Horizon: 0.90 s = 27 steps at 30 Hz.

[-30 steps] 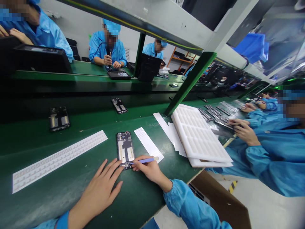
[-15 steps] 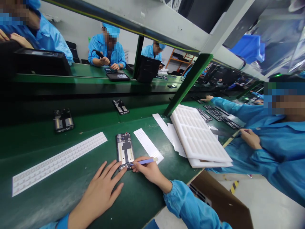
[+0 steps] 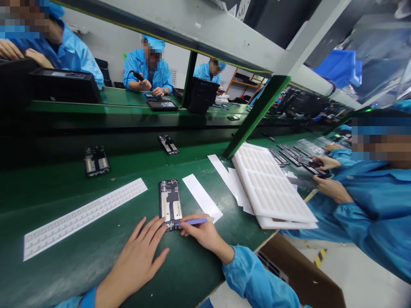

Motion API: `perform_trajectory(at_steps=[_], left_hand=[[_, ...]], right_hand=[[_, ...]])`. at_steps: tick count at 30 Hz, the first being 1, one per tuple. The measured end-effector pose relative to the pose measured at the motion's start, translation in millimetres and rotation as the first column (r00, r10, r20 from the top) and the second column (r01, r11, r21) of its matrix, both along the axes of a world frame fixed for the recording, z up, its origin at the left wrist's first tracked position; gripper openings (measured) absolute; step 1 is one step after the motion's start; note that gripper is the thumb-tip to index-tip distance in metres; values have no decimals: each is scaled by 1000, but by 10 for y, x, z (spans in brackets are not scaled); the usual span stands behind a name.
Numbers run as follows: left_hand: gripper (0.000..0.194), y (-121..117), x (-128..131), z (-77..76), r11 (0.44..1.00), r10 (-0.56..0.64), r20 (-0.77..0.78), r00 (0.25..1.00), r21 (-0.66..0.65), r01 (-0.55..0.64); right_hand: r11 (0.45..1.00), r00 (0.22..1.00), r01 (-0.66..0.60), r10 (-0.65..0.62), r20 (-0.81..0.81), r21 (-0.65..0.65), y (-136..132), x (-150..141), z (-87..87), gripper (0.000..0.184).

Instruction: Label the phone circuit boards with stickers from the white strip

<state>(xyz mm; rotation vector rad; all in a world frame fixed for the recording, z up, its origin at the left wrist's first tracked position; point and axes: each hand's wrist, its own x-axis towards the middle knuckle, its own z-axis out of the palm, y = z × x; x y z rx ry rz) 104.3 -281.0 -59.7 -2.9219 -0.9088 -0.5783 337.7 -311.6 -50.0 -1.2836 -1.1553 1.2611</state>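
**Rear phones (image 3: 96, 161) shifted right; co-worker's far hand (image 3: 327, 162) drawn back**

Fingers spread and open, the left hand (image 3: 136, 256) rests on the green bench (image 3: 99, 239), fingertips at the near left corner of the opened phone (image 3: 173, 201). That phone lies flat at mid-bench, long axis running away from the person, far end leaning slightly left. Thumb and fingers of the right hand (image 3: 201, 231) pinch a purple stick (image 3: 194, 221), its tip at the phone's near end.
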Motion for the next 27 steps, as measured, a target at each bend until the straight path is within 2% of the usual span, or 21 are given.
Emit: perform_trajectory(at_steps=[7,14,22,27], left_hand=[[49,0,-5,8,1000,-6,-4,1000,9,6],[48,6,1,6,1000,-5,-7,1000,31,5],[48,3,-1,-14,1000,13,-13,1000,9,-13],[49,12,-1,-17,1000,2,-15,1000,6,-1]], right_hand=[[999,997,-32,29,78,36,-4,7,-1,30],[993,971,-87,66,228,84,-19,37,-24,26],[993,981,-102,90,173,60,21,47,-50,26],[988,983,-151,145,115,40,51,66,-6,26]])
